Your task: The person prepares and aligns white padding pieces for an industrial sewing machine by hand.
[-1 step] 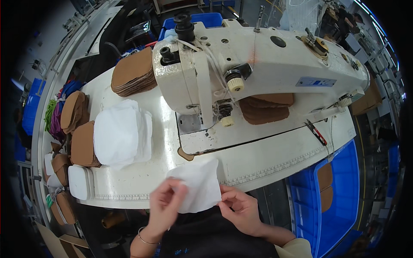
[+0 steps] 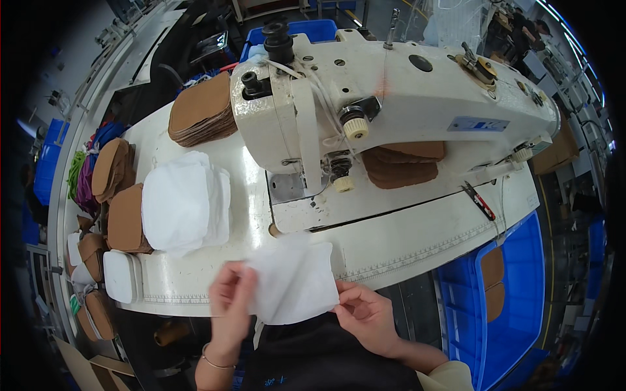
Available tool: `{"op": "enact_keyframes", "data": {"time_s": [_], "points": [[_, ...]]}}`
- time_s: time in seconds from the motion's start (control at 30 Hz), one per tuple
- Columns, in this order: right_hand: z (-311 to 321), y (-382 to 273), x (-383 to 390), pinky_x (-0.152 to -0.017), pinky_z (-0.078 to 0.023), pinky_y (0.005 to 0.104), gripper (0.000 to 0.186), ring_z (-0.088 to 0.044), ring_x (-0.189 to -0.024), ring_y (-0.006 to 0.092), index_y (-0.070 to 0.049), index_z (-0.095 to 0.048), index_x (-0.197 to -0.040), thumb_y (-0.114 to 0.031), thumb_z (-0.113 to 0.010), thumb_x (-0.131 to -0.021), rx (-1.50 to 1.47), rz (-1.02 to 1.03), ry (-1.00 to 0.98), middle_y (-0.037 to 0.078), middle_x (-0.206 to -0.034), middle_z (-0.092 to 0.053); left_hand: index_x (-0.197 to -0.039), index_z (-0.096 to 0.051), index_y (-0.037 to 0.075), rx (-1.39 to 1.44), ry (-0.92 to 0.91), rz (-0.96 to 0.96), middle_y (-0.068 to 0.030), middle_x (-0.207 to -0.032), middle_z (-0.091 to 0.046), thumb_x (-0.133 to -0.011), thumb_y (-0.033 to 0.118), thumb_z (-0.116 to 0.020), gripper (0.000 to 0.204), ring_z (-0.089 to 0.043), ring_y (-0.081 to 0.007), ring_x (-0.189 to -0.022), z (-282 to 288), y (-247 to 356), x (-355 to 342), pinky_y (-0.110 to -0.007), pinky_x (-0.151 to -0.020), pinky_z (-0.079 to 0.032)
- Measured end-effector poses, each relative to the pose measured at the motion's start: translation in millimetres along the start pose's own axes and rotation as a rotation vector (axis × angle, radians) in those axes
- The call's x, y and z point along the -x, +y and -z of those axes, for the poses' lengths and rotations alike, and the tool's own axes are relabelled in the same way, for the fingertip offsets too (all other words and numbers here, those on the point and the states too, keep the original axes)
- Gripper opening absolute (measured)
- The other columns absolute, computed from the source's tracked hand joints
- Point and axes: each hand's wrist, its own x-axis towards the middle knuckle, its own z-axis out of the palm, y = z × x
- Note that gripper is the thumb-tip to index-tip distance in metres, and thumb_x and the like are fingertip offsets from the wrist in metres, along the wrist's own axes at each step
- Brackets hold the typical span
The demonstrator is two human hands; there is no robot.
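Observation:
Near the table's front edge I hold a thin white cloth piece [image 2: 301,290] with rounded corners between both hands. My left hand [image 2: 233,293] pinches its left side, where a thin, blurred upper layer lifts and folds over the flatter part. Thumb and fingers of my right hand [image 2: 365,316] grip its right edge. Left of it on the table lies a stack of similar white pieces [image 2: 179,202]. Just beyond the held cloth stands a white sewing machine [image 2: 404,91], with its metal needle plate [image 2: 287,187] bare. Part of a small brown piece [image 2: 274,230] shows behind the cloth.
Brown pieces are stacked at the far left [image 2: 202,107], along the left edge [image 2: 127,218] and under the machine arm [image 2: 404,166]. Red-handled snips [image 2: 481,202] lie to the right. A blue bin [image 2: 521,287] with brown pieces stands at the right, below the table.
My left hand has moved left, drawing the thin upper layer of the white cloth out and up. My right hand has barely moved.

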Motion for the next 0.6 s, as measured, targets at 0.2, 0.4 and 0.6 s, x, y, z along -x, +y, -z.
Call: {"op": "enact_keyframes", "data": {"time_s": [0.2,0.4,0.6], "points": [[28.5,5.4,12.3,-0.096,-0.047,0.0353,0.013,-0.056,-0.107,0.0185,0.003,-0.053,-0.097,0.010,-0.052,-0.087,-0.182,-0.073,0.101,0.014,-0.121,-0.052,-0.112,-0.048,0.001,-0.265,0.623,-0.544,-0.0067,-0.093,-0.062,-0.096,0.013,-0.054,0.021,-0.057,-0.0080,-0.081,97.0,46.0,-40.1,-0.022,-0.070,-0.047],[7.0,-9.1,4.8,-0.096,-0.046,0.0314,0.013,-0.054,-0.110,0.0165,0.003,-0.054,-0.096,0.010,-0.054,-0.086,-0.046,0.013,0.000,0.013,-0.125,-0.048,-0.094,-0.065,-0.006,-1.196,0.270,-0.852,-0.0191,-0.100,-0.061,-0.072,-0.017,-0.055,0.026,-0.062,-0.0296,-0.082,41.9,61.4,4.1,-0.029,-0.068,-0.051],[-20.0,-11.9,-10.1,-0.095,-0.045,0.0288,0.012,-0.053,-0.110,0.0160,0.002,-0.054,-0.097,0.007,-0.056,-0.086,-0.009,0.093,-0.079,0.013,-0.123,-0.047,-0.093,-0.063,-0.005,-0.947,-0.336,-0.882,-0.0185,-0.103,-0.058,-0.068,0.002,-0.071,0.027,-0.064,-0.0284,-0.080,-14.5,24.3,19.1,-0.033,-0.061,-0.053]]}}
